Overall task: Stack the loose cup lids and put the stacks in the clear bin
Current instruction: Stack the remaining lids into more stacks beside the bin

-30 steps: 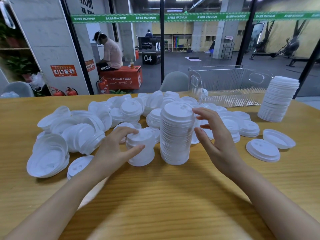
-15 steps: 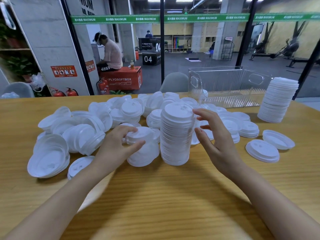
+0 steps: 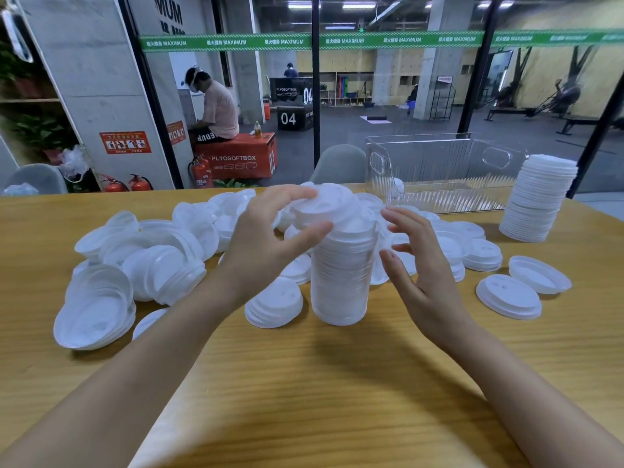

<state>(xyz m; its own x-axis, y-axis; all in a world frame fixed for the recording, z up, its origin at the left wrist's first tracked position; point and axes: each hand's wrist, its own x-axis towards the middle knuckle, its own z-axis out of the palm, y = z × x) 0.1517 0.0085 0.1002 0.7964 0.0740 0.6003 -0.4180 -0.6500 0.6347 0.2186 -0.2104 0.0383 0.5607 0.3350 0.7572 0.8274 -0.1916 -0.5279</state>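
Observation:
A tall stack of white cup lids point(image 3: 341, 285) stands upright on the wooden table point(image 3: 304, 383) in front of me. My left hand point(image 3: 266, 241) grips a short bunch of lids point(image 3: 329, 206) and holds it tilted at the top of that stack. My right hand point(image 3: 418, 268) hovers just right of the stack with fingers spread and relaxed, holding nothing. A short pile of lids point(image 3: 275, 304) lies left of the stack's foot. The clear bin point(image 3: 439, 170) stands at the back right; I can make out only one lid inside it, at its left end.
Loose lids point(image 3: 148, 265) lie heaped across the left and middle of the table. A second tall stack point(image 3: 537, 201) stands at the right of the bin. Single lids point(image 3: 510, 295) lie at the right. A glass wall is behind the table.
My left hand lifted part of the short pile up and right, to the top of the tall stack. The rest of that pile stays on the table. My right hand barely moved.

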